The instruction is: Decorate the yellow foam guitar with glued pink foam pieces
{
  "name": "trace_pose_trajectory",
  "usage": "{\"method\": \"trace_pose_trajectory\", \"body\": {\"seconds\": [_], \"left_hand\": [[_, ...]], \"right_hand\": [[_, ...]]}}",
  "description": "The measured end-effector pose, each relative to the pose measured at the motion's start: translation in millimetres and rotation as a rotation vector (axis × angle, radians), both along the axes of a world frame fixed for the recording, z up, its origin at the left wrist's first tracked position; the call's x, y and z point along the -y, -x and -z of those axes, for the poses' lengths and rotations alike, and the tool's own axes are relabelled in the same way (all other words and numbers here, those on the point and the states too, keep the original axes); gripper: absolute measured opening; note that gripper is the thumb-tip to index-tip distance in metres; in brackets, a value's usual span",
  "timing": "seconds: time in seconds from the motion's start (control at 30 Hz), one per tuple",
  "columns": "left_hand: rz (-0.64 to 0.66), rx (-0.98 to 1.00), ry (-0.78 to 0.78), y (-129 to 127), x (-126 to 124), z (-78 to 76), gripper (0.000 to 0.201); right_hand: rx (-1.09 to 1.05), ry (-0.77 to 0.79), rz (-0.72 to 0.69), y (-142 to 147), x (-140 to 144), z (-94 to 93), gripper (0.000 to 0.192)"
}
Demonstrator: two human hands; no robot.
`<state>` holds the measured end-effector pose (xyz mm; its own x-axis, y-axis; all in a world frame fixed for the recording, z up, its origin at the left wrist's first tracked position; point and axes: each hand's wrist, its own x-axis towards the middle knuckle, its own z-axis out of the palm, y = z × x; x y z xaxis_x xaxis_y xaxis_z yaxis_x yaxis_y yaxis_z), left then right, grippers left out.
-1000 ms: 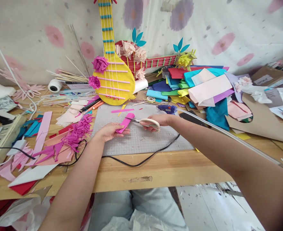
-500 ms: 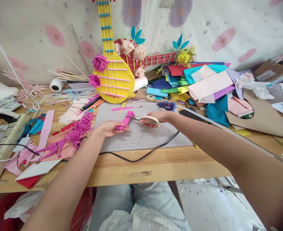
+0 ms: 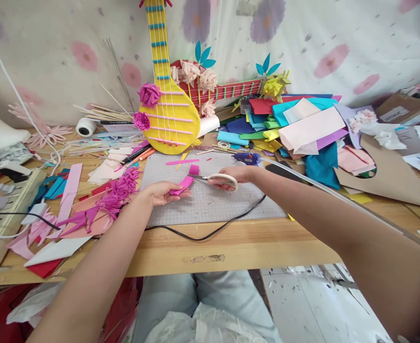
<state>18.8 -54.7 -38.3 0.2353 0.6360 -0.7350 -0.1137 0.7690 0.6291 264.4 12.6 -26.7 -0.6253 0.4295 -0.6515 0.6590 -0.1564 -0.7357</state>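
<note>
The left hand (image 3: 159,193) lies palm up on the grey gridded cutting mat (image 3: 210,200), its fingers curled loosely around the near end of a folded strip of magenta foam sheet (image 3: 185,181), which it pinches between thumb and fingers. The right hand (image 3: 236,175) is closed around the cream-coloured handles of a pair of scissors (image 3: 217,179); the steel blades point left across the mat and meet the far end of the magenta strip, where a short square piece stands just above the blade tips. Whether the blades are parted or shut is too small to tell.

A loose thin pink sliver of foam (image 3: 182,162) lies on the mat just beyond the strip. To the left of the mat, a heap of fringed magenta foam cuttings (image 3: 115,193) rests on pale pink sheets. A black cable (image 3: 210,232) loops across the near edge of the mat onto the bare wooden desk (image 3: 245,250). Beyond the mat, leaning against the flower-printed cloth, stands a yellow foam lute-shaped model (image 3: 169,119) with two magenta foam roses on its left side. To the right of the mat, just behind the right hand, lies a small blue glue gun (image 3: 248,158), and further right a stack of coloured foam sheets (image 3: 299,126) in teal, red, pink and purple.
</note>
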Motion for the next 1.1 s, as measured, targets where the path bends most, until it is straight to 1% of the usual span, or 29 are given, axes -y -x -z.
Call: {"method": "trace_pose_trajectory", "body": {"seconds": [0.1, 0.17, 0.23, 0.3, 0.4, 0.47, 0.53, 0.63, 0.83, 1.0, 1.1], "left_hand": [[0.049, -0.008, -0.041, 8, 7, -1.5, 0.016], [0.075, 0.016, -0.099, 13, 11, -1.4, 0.015], [0.049, 0.031, -0.186, 15, 14, 0.3, 0.015], [-0.04, 0.02, -0.304, 12, 16, 3.9, 0.015], [-0.248, 0.013, -0.494, 2, 16, 11.3, 0.014], [-0.354, 0.025, -0.562, -6, 16, 15.6, 0.012], [-0.388, 0.025, -0.574, -10, 17, 18.0, 0.011], [-0.355, 0.018, -0.551, -13, 20, 18.3, 0.012], [-0.235, 0.005, -0.489, -12, 22, 17.0, 0.012], [-0.18, -0.003, -0.472, -11, 21, 15.5, 0.013], [-0.165, -0.011, -0.458, -11, 21, 13.4, 0.014]], "right_hand": [[-0.02, 0.026, -0.031, -4, 1, -3.2, 0.049], [-0.048, 0.025, -0.053, -6, 3, -8.8, 0.049], [-0.091, 0.008, -0.077, -8, 6, -15.9, 0.05], [-0.119, -0.028, -0.117, -10, 9, -22.3, 0.051], [-0.096, -0.099, -0.178, -10, 12, -26.8, 0.051], [-0.063, -0.139, -0.216, -8, 14, -27.2, 0.053], [-0.042, -0.178, -0.246, -3, 16, -27.0, 0.055], [-0.027, -0.215, -0.279, 8, 18, -27.3, 0.058], [-0.003, -0.213, -0.279, 27, 20, -24.7, 0.062], [0.007, -0.193, -0.276, 30, 18, -20.0, 0.066], [0.0, -0.187, -0.272, 29, 17, -17.4, 0.065]]}}
